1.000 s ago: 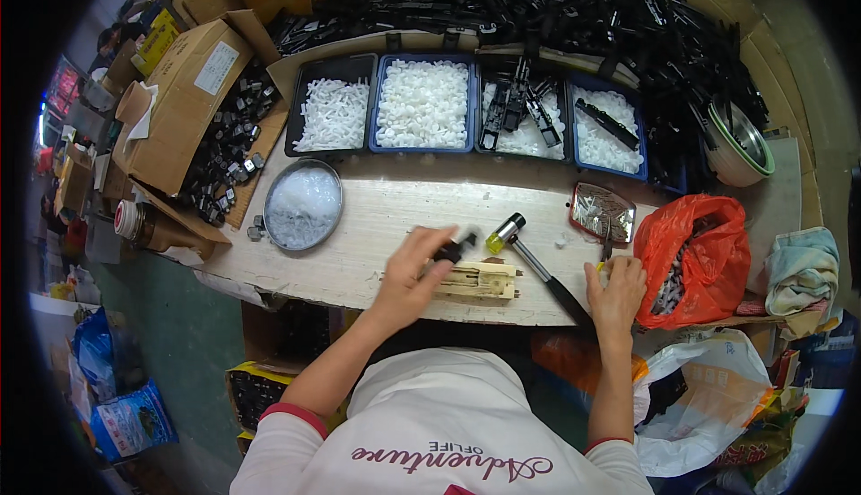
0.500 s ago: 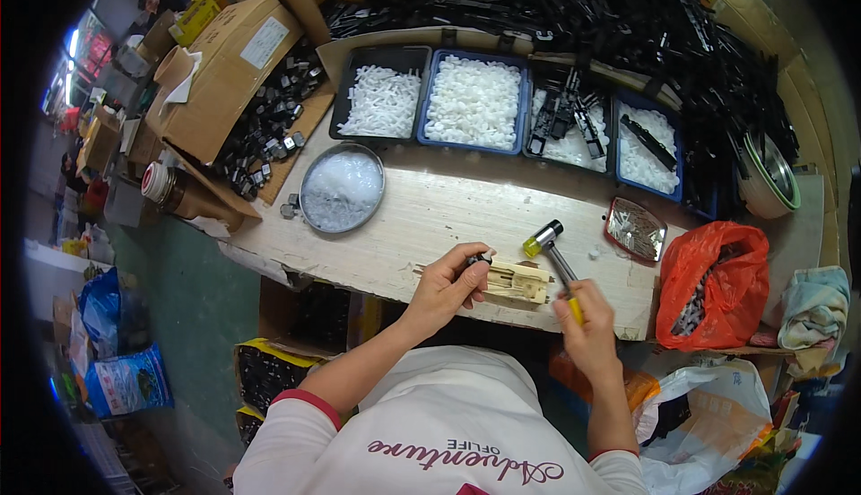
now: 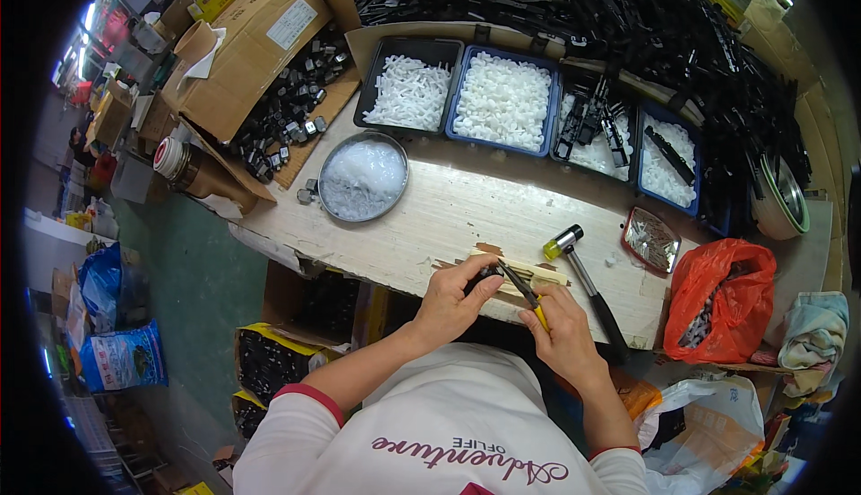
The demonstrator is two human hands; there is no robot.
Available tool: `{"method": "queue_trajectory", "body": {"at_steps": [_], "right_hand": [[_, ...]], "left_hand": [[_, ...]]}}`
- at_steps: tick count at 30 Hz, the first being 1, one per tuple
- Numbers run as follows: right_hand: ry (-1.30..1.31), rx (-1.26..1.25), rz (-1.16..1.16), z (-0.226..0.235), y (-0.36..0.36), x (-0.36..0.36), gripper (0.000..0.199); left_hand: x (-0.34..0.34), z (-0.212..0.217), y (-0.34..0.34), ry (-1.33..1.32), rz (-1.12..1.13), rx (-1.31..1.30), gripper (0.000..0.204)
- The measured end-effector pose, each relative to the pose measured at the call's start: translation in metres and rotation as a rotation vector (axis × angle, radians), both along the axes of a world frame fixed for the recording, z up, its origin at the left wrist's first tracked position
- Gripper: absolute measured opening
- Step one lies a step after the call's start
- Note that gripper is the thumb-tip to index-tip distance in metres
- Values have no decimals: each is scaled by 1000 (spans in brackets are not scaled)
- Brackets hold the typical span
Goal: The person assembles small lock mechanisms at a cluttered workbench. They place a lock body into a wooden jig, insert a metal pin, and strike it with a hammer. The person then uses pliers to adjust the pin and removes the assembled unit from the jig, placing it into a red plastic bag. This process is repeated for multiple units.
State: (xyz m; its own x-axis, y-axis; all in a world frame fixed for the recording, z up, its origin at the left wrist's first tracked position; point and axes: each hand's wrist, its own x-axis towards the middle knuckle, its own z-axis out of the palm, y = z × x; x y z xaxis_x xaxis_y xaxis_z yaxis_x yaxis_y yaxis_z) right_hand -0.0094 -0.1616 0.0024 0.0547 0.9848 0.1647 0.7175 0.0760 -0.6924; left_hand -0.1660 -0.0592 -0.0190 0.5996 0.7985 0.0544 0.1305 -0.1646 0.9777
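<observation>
My left hand (image 3: 451, 305) is closed round a small black part (image 3: 490, 273), mostly hidden by the fingers, near the table's front edge. My right hand (image 3: 563, 329) grips a yellow-handled tool (image 3: 541, 312) with a long, slim metal end. That end reaches the black part at my left fingertips; whether it is pliers or a screwdriver I cannot tell. Under and behind both hands lies a pale yellow block-like fixture (image 3: 553, 276). Just right of it rests a hammer (image 3: 583, 271) with a black and yellow head and a black grip.
A round metal dish (image 3: 401, 192) holds clear pieces. Behind stand bins of white parts (image 3: 504, 96), some with black assemblies on top. Black parts (image 3: 628, 11) are heaped at the back. A red bag (image 3: 717, 302) and small tray (image 3: 651, 240) sit right, an open carton (image 3: 256, 42) left.
My right hand has moved left to meet my left hand, bringing the yellow-handled tool to the black part. The hammer, earlier at my right hand, now lies apart from it. The view has shifted slightly.
</observation>
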Motion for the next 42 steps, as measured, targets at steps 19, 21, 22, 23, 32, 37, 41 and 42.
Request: {"method": "queue_trajectory", "body": {"at_steps": [19, 21, 22, 23, 32, 37, 41, 42], "right_hand": [[-86, 83, 166, 8, 22, -17, 17], [-73, 126, -92, 4, 10, 3, 14], [-101, 122, -194, 0, 2, 20, 12], [-90, 119, -358, -6, -6, 36, 13], [-625, -88, -810, -65, -57, 127, 26], [-719, 156, -865, -43, -36, 116, 17], [-476, 323, -529, -17, 25, 116, 16], [-523, 312, -455, -11, 45, 114, 19]], "left_hand": [[-127, -14, 15, 206, -137, -846, 35], [-161, -19, 5, 1064, -75, 570, 39], [-174, -18, 10, 1035, 81, 482, 41], [-183, -16, 17, 993, 234, 396, 43], [-173, -48, 160, 571, 646, 642, 25], [-172, -56, 171, 530, 586, 679, 23], [-174, -56, 159, 591, 621, 691, 21], [-176, -54, 157, 578, 613, 635, 21]]}}
